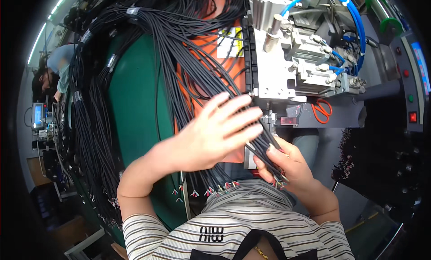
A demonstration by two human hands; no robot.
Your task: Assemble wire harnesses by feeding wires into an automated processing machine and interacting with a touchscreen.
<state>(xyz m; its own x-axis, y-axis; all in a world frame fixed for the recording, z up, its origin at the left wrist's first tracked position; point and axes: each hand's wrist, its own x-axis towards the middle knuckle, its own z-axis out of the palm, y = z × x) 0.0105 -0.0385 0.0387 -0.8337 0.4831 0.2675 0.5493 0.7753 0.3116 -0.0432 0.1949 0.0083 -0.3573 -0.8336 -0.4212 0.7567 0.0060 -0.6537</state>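
R hand [289,163] pinches long, round, black plastic cables [265,145] nr their coloured wire ends [280,184], prob. to keep 'em together; L hand [215,130], spread wide, is over same bunch, by silver metal machine [274,76].

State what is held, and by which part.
The right hand holds black cables near their colored-wire ends; the left hand lies over them, grip unclear.

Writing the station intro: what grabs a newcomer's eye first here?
The mass of black cables sweeping down from the top dominates. At centre, the left hand is spread over some cables, while the right hand grips a bunch near its wire ends. Upper right, a metal fixture with bright blue tubes stands out.
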